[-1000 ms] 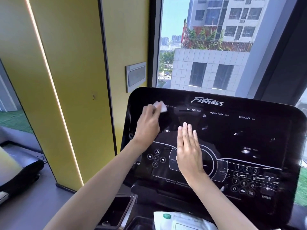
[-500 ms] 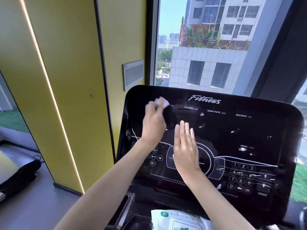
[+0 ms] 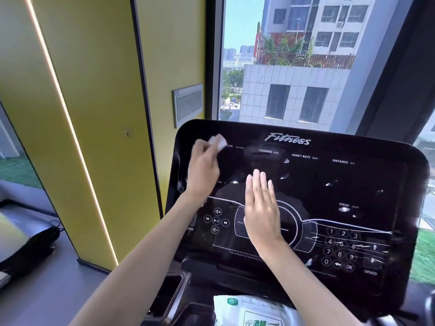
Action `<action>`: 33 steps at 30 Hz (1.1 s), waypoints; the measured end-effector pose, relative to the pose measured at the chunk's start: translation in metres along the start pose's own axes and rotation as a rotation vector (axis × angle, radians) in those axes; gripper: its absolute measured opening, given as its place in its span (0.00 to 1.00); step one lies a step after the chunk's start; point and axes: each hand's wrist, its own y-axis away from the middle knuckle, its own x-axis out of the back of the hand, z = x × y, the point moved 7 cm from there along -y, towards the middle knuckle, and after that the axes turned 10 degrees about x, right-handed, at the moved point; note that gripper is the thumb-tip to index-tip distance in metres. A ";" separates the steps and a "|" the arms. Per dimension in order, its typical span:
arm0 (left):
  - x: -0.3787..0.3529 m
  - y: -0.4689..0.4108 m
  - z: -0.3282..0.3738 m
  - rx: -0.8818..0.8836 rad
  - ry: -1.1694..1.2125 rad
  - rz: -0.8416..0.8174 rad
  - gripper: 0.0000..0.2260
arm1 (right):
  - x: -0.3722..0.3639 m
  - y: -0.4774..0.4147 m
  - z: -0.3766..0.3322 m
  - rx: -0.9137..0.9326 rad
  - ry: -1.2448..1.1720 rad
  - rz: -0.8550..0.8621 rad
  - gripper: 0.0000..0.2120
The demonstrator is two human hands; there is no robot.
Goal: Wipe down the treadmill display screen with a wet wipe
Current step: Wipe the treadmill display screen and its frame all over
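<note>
Pressing a small white wet wipe (image 3: 219, 141) against the upper left corner of the black treadmill display screen (image 3: 329, 184), the left hand (image 3: 203, 170) has its fingers curled round the wad, which sticks out past the fingertips just beside the "TIME" label. The right hand (image 3: 261, 215) lies flat on the middle of the screen, fingers straight and close together, holding nothing; its palm covers part of the round dial graphic, between the media buttons and the number keypad.

Below the screen, on the console ledge, lies a soft white wipes pack (image 3: 249, 311) with green print and a "75°" mark. The lower edge of the view cuts it off, so whether its flap is open cannot be told. To its left is a rectangular console pocket (image 3: 169, 292) with a silvery rim; its inside is dark, and nothing in it can be made out.

Beyond the screen, a window (image 3: 294, 67) faces apartment blocks, and a yellow wall (image 3: 94, 114) stands to the left.
</note>
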 end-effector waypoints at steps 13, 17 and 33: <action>0.021 0.041 -0.034 0.227 -0.060 0.034 0.21 | 0.004 0.004 -0.001 -0.002 -0.054 0.096 0.26; 0.013 0.066 -0.027 -0.108 -0.090 -0.126 0.21 | 0.005 0.004 0.000 0.015 -0.086 0.115 0.25; -0.010 0.080 0.011 -0.121 -0.049 -0.186 0.21 | 0.004 0.005 0.001 0.047 -0.092 0.054 0.24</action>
